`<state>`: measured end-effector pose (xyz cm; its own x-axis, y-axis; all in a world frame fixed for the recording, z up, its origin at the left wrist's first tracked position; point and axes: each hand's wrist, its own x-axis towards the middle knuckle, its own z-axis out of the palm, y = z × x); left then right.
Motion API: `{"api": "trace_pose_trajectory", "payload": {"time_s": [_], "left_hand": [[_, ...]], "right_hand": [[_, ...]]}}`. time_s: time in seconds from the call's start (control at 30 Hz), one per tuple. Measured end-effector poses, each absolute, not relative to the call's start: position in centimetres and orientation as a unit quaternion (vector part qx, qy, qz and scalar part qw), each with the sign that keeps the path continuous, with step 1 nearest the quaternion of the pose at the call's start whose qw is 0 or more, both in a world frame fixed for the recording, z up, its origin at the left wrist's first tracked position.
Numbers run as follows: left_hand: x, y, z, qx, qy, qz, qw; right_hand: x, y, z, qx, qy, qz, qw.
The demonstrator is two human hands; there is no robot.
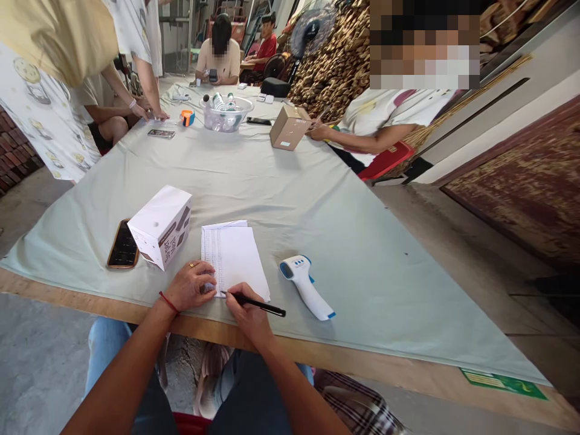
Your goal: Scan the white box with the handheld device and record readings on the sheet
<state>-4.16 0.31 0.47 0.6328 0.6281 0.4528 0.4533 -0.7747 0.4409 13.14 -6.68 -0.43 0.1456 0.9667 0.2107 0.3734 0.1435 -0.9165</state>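
Note:
A black pen (260,304) is gripped in my right hand (248,317), its tip low on a sheet of paper (242,260). Small handwritten lines fill the sheet's left side; the right part is blank. My left hand (193,287), with a ring and a red wrist cord, rests over the paper's lower left edge, fingers slightly bent and apart, holding nothing. Just beyond it stands a white box (161,223) with printed pictures. Beside the box lies a dark phone (123,246) in a brown case. A white and blue infrared thermometer (306,287) lies right of the paper.
A pale cloth covers the table (376,290). Farther back are a clear basin (226,115) of bottles, a cardboard box (290,128) by a seated person's hands, an orange and blue object (187,118) and another phone (161,133). Other people are around the far table.

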Motion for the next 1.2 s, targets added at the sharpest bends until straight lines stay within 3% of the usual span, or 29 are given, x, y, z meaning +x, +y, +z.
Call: {"api": "trace_pose_trajectory", "payload": {"time_s": [1.2], "left_hand": [[-4.15, 0.29, 0.51, 0.891, 0.298, 0.314, 0.136]], "right_hand": [[13.15, -6.64, -0.7, -0.569, -0.581, 0.298, 0.5]]}}
